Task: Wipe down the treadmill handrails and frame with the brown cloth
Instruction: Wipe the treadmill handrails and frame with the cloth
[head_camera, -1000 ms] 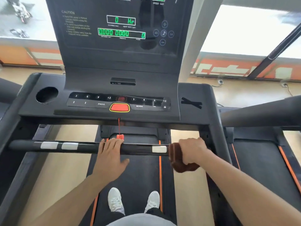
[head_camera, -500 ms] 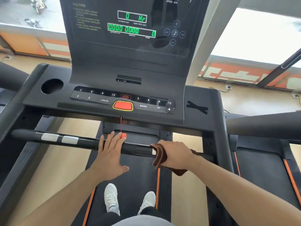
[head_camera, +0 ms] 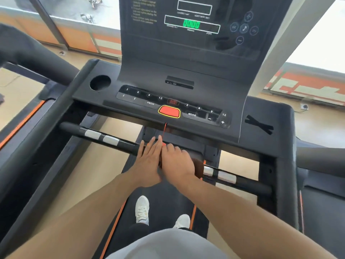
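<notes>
Brown cloth (head_camera: 198, 166) under right hand (head_camera: 177, 162), gripped round crossbar (head_camera: 119, 143); left hand (head_camera: 149, 161) flat, open.

Two hands: left hand (head_camera: 149, 163) and right hand (head_camera: 177, 163). One crossbar (head_camera: 115, 142) with four silver pads (head_camera: 92, 134). One cloth (head_camera: 198, 166), two white shoes (head_camera: 142, 210), one red button (head_camera: 169, 111), one cup hole (head_camera: 100, 82).

A gym: treadmill console (head_camera: 186, 43) ahead, more treadmills (head_camera: 28, 113) either side, big windows (head_camera: 317, 30)
</notes>
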The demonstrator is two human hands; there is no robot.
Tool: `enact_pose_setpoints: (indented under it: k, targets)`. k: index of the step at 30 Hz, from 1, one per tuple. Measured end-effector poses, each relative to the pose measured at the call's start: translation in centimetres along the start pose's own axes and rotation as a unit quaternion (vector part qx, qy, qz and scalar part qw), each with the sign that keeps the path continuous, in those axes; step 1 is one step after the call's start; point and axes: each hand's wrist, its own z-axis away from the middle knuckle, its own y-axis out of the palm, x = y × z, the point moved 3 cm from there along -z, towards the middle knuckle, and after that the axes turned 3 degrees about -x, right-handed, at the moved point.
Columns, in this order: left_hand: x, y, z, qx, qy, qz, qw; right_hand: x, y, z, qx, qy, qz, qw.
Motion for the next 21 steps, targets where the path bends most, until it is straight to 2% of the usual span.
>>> enact_pose_setpoints:
  k: [2, 5, 9, 11, 14, 17, 21]
  targets:
    - [-0.1, 0.0, 0.0, -0.005, -0.009, 0.001, 1.000, 0.1, 0.1, 0.1, 0.001, 0.015, -0.016, 1.000]
    - [-0.4, 0.4, 0.1, -0.025, -0.019, -0.025, 0.999, -1.8, -0.9, -0.7, 0.092, 0.018, -0.086, 0.992]
    - [-1.1, 1.3, 0.2, -0.052, -0.033, -0.109, 0.992, -5.5, -2.0, -0.9, 0.276, 0.014, -0.208, 0.938]
    - [-1.3, 1.4, 0.1, -0.042, -0.049, -0.131, 0.989, -7.4, -1.6, -0.2, 0.319, 0.033, -0.243, 0.915]
    - [-1.4, 1.5, -0.2, -0.037, -0.061, -0.143, 0.987, -11.2, -1.7, 3.0, 0.306, 0.059, -0.248, 0.917]
    - [-1.3, 1.9, -0.2, -0.048, -0.063, -0.163, 0.983, -15.8, -2.7, 7.5, 0.299, 0.085, -0.200, 0.929]
    - [-1.1, 2.2, -0.2, -0.069, -0.062, -0.159, 0.983, -19.0, -3.0, 11.5, 0.303, 0.128, -0.072, 0.942]
